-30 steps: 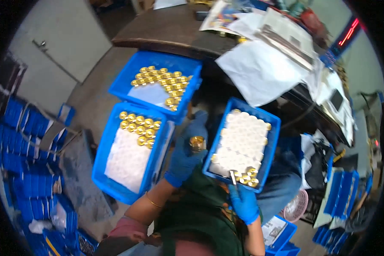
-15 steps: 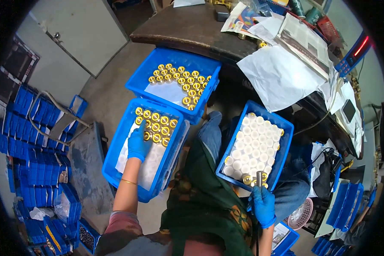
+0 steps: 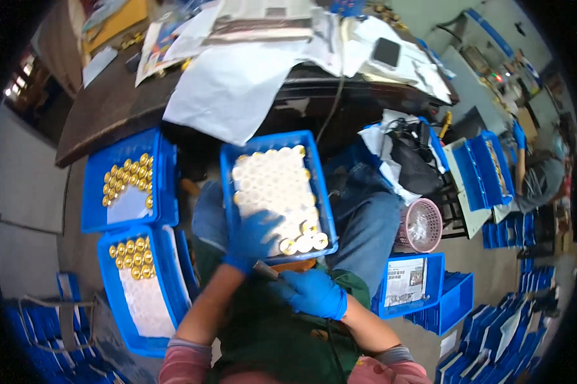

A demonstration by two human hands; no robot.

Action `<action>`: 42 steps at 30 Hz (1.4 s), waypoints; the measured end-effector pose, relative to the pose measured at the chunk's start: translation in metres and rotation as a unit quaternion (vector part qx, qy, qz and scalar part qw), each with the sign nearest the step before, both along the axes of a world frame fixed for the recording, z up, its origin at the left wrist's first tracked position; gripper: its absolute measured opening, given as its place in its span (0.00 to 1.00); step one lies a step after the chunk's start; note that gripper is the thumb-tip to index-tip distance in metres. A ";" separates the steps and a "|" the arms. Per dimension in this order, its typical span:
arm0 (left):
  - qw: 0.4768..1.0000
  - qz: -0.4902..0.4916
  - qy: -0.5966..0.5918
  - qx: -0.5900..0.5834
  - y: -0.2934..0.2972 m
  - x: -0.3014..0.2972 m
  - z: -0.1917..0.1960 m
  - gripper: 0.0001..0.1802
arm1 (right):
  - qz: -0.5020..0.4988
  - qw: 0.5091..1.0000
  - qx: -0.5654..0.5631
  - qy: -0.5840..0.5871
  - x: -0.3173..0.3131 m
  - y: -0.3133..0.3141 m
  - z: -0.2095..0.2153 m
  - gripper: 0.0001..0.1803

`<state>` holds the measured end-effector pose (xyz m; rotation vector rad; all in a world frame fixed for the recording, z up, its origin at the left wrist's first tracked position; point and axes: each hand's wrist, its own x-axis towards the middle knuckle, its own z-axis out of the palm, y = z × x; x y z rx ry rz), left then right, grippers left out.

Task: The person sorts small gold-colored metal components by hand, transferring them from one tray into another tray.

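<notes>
A blue plastic crate [image 3: 327, 217] rests on my lap, packed with rows of white round caps [image 3: 276, 173]. Several brass-coloured round fittings [image 3: 309, 228] show at its near right corner and along its edges. My left hand [image 3: 253, 240], in a blue glove, hangs over the crate's near left part. Motion smears its fingers, so I cannot tell whether they hold anything. Just in front of the crate, my right hand [image 3: 314, 293], also gloved in blue, is closed around a grey metal cylindrical tool [image 3: 265, 269] that points left.
Left of my legs, a near blue crate [image 3: 162, 307] and a far blue crate [image 3: 96, 217] hold brass fittings. A dark desk [image 3: 90, 121] with papers stands ahead. To the right are a pink basket [image 3: 423, 224], blue crates [image 3: 439, 275] and another person [image 3: 541, 182].
The view has swung right. My left hand has left the brass fittings in the left crate and come over the lap crate. My right hand has drawn back, the tool turning leftward.
</notes>
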<state>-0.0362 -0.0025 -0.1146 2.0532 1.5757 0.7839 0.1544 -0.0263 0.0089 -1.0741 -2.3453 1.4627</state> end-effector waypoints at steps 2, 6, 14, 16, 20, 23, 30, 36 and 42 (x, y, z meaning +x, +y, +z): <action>0.998 -0.054 -0.013 -0.010 0.022 0.056 -0.007 0.22 | -0.011 0.999 0.013 0.033 0.011 -0.004 -0.005 0.15; 0.985 -0.066 0.083 -0.138 0.035 0.088 -0.027 0.21 | -0.029 0.998 -0.033 0.042 0.026 -0.001 -0.005 0.15; 0.996 -0.009 -0.012 -0.086 0.035 0.082 -0.023 0.18 | -0.089 0.962 -0.246 0.074 0.019 0.004 -0.029 0.20; 0.996 -0.028 0.004 -0.080 0.038 0.084 -0.032 0.19 | -0.091 0.959 -0.255 0.079 0.018 0.001 -0.029 0.20; 0.971 -0.028 -0.153 -0.183 0.043 0.077 -0.086 0.18 | -0.177 0.944 -0.235 0.150 0.029 0.012 -0.007 0.19; 0.983 -0.057 -0.010 -0.176 0.051 0.098 -0.035 0.18 | -0.301 0.900 -0.201 0.243 0.061 0.022 0.011 0.18; 0.997 -0.058 -0.008 -0.047 0.041 0.067 -0.087 0.21 | -0.531 0.669 0.002 0.521 0.124 0.056 0.088 0.22; 0.995 -0.088 -0.016 -0.034 0.042 0.077 -0.066 0.19 | -0.542 0.489 0.037 0.682 0.199 0.074 0.130 0.21; 0.995 -0.087 -0.009 -0.041 0.045 0.073 -0.065 0.19 | -0.505 0.444 0.044 0.739 0.230 0.087 0.138 0.19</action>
